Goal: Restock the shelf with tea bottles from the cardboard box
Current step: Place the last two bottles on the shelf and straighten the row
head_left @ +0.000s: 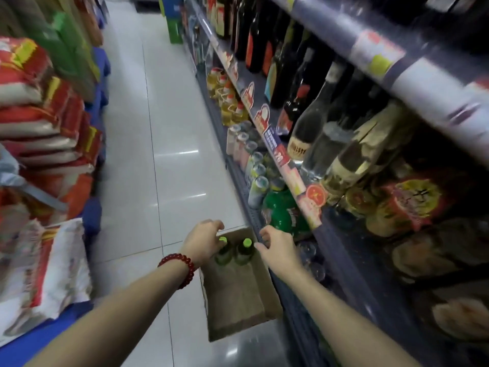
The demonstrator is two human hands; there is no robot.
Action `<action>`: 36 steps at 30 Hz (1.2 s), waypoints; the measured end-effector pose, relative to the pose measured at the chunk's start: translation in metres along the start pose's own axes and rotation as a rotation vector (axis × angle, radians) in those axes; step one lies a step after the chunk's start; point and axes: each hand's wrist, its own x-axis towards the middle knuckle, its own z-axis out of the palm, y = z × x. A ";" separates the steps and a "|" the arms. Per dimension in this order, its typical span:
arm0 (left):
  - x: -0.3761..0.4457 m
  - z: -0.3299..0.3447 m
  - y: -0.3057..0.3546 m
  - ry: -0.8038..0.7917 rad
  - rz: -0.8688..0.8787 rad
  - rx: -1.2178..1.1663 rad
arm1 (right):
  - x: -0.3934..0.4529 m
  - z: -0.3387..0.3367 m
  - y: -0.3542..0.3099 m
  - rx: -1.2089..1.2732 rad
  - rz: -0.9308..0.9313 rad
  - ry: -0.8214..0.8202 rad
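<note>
A long shelf unit (304, 186) runs down the right side of the aisle, its tiers crowded with dark glass bottles (304, 83) above, yellow oil bottles (225, 102) and pale capped drinks (254, 165) lower down, and a green bottle (280, 210) near the floor; price tags hang along the shelf edges; across the white tiled floor (169, 144), on the left, sacks (39, 107) in red, orange and white are stacked high on a blue base; the picture is blurred, so labels cannot be read.

On the floor, right against the foot of the shelf, lies an open cardboard box (238, 295); most of its bottom shows bare; two tea bottles stand upright side by side at its far end, the left bottle (223, 251) and the right bottle (244, 251), both with bright green caps.

Both arms reach down toward that end of the box; the left hand (205, 241), with a red bead bracelet (182, 266) on its wrist, is at the cap of the left bottle, fingers curved over it, though whether they actually grip it cannot be told; the right hand (277, 247) hovers just right of the right bottle, fingers loosely spread and holding nothing, its thumb close to the cap.
</note>
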 end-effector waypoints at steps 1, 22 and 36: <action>0.011 0.016 -0.010 0.002 -0.003 0.005 | 0.010 0.015 0.012 -0.008 -0.002 -0.005; 0.148 0.239 -0.145 0.351 0.043 -0.382 | 0.140 0.233 0.163 0.154 -0.055 0.145; 0.144 0.236 -0.138 0.380 -0.016 -0.566 | 0.135 0.220 0.147 0.211 -0.076 0.168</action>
